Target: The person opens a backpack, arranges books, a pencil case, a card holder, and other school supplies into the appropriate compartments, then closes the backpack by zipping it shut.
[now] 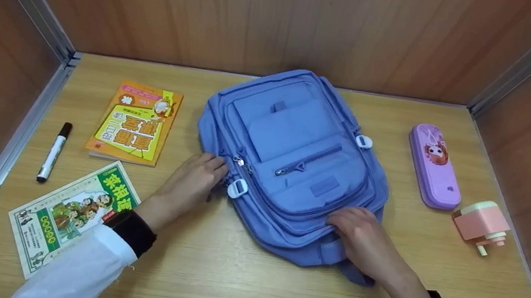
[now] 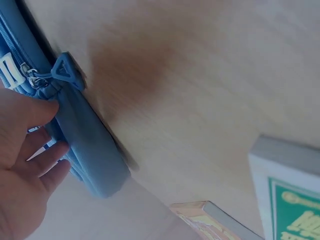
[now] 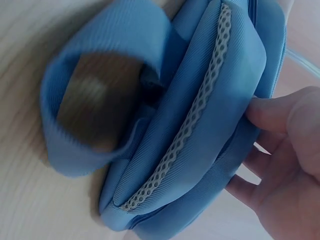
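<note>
A blue backpack [image 1: 298, 143] lies front side up on the wooden table, its base toward the back left. At its left side, by a white buckle [image 1: 238, 188] and zipper pulls, my left hand [image 1: 194, 178] grips the fabric. The left wrist view shows the thumb and curled fingers of that hand [image 2: 30, 155] against the bag's side, below a triangular blue zipper tag [image 2: 67, 71]. My right hand [image 1: 363, 239] holds the near right edge, thumb on one face and fingers on the other. Close to it in the right wrist view are a loop of strap [image 3: 65, 160] and a mesh-trimmed strap [image 3: 200, 115].
To the left lie an orange book [image 1: 136, 123], a green and white book [image 1: 74, 214] partly under the left forearm, and a black-capped marker [image 1: 53, 153]. On the right are a purple pencil case [image 1: 434, 168] and a pink pencil sharpener [image 1: 483, 223]. Wooden panels enclose the table.
</note>
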Demonstrator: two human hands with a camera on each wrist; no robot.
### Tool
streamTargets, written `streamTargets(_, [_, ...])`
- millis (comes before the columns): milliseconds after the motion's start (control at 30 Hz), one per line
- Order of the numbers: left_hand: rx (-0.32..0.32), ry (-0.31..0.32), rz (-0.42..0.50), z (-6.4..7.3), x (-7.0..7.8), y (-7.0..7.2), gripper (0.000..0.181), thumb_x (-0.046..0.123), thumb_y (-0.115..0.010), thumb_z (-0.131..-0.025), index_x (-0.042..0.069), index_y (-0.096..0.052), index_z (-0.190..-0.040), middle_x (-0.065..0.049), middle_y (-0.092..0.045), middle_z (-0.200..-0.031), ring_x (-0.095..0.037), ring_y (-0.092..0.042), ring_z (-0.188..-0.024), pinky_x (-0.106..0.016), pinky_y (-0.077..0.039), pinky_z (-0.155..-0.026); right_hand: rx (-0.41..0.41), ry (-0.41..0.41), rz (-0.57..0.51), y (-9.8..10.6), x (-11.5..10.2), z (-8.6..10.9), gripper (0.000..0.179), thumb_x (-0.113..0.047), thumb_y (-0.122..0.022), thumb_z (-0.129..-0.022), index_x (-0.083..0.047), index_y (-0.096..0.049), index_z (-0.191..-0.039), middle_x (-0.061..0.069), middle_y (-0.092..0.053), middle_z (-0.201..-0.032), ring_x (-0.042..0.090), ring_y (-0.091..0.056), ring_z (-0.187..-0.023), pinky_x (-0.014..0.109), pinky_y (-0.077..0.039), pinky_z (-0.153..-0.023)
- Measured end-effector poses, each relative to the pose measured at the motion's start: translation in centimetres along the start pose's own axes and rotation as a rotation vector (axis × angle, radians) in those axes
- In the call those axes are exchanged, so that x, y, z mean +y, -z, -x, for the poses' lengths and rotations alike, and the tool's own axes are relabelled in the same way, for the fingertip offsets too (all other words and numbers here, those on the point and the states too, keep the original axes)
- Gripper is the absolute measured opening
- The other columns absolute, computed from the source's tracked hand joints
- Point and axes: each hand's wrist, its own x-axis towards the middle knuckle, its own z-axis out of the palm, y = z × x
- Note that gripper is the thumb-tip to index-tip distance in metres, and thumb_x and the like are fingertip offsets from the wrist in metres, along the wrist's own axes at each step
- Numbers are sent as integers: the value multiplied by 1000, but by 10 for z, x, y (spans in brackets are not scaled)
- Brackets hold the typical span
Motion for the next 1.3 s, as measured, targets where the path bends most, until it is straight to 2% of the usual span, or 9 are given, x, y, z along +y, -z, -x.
streamTargets(267, [43, -46, -51, 7, 11, -1, 49, -18, -69, -78, -4, -71, -124, -18, -72, -123, -33, -60, -108, -47, -52, -99, 30, 7, 50, 4, 16, -1, 33, 23, -71, -79, 0, -76, -102, 11, -76, -101, 32, -70, -103, 55, -52, -99])
streamTargets(467, [61, -87, -69, 10, 21, -1, 44, -17, -71, -78, -3, -73, -119, -17, -73, -120, -34, -63, -114, -50, -50, -107, 58, 18, 80, 7, 30, -3, 35, 26, -69, -77, 1, -75, -100, 14, -75, -100, 35, -69, -103, 57, -51, -99])
streamTargets(633, [72, -133, -109, 10, 30, -2, 37, -18, -71, -76, -2, -73, -109, -13, -73, -107, -30, -65, -106, -44, -50, -108, 72, 12, 84, 8, 41, -6, 36, 29, -65, -74, 3, -74, -99, 17, -74, -102, 38, -67, -104, 54, -52, -99])
streamTargets(767, [62, -149, -124, 12, 36, -2, 37, -18, -72, -76, -1, -73, -110, -11, -72, -105, -27, -65, -101, -41, -55, -101, 54, -32, 66, 9, 48, -10, 36, 30, -61, -77, 5, -73, -100, 18, -74, -105, 38, -66, -108, 52, -52, -102])
streamTargets(967, [56, -124, -109, 14, 44, -4, 33, -13, -77, -78, 0, -73, -109, -11, -71, -105, -26, -64, -97, -38, -59, -90, 35, -82, 72, 9, 57, -16, 35, 27, -60, -78, 5, -74, -103, 21, -73, -112, 41, -64, -118, 55, -47, -110])
streamTargets(1067, [61, -115, -112, 14, 47, -6, 28, -8, -80, -80, 0, -73, -106, -10, -71, -101, -26, -63, -93, -38, -60, -87, 29, -119, 97, 9, 50, -13, 36, 24, -62, -78, 5, -74, -106, 24, -70, -122, 43, -59, -126, 57, -41, -115])
streamTargets(1167, [70, -97, -95, 14, 48, -6, 24, -6, -80, -81, 0, -74, -103, -10, -71, -97, -26, -63, -89, -38, -60, -83, 20, -129, 67, 7, 31, -7, 36, 15, -62, -77, 1, -74, -108, 21, -67, -130, 42, -56, -130, 58, -39, -115])
streamTargets(1300, [91, -67, -51, 14, 49, -6, 20, -8, -78, -80, 0, -75, -98, -12, -71, -92, -26, -65, -85, -39, -61, -78, -33, -42, 33, 0, 7, -2, 29, -18, -76, -86, -6, -75, -112, 15, -68, -130, 37, -59, -125, 59, -43, -111])
